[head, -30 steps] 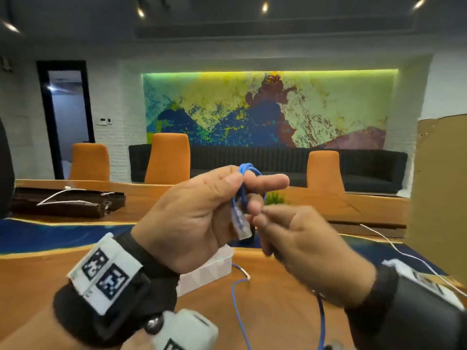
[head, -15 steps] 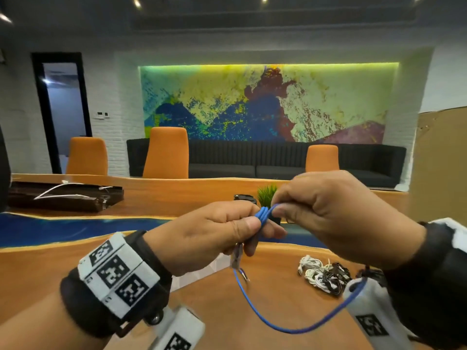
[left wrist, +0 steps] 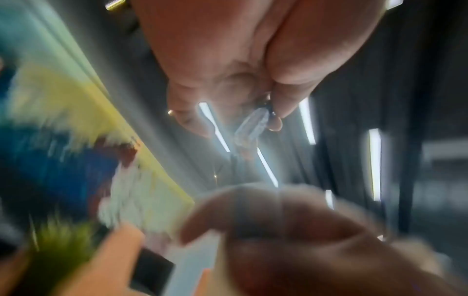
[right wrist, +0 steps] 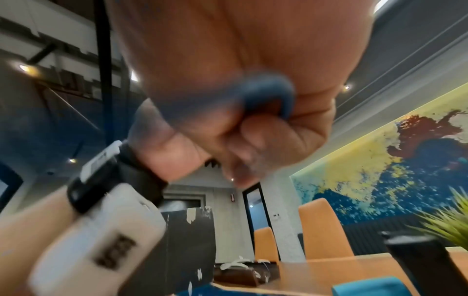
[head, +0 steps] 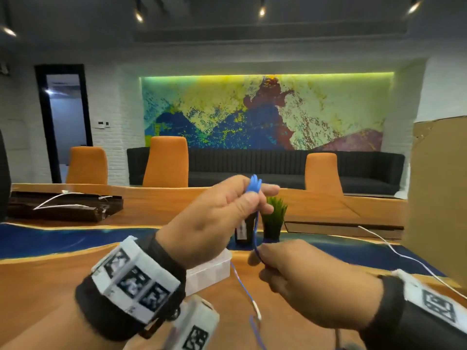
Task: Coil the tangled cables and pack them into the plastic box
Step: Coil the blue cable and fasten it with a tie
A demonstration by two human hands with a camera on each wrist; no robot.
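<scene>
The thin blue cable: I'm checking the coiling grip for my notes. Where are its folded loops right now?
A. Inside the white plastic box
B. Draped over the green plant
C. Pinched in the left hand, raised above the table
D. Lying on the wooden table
C: in the head view the left hand pinches the thin blue cable loops up high, while the right hand holds the strand below.

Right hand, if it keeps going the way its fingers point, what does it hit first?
Likely the dark bottle beside the small plant; the right hand, gripping the blue cable, points that way. Depth unclear.
</scene>
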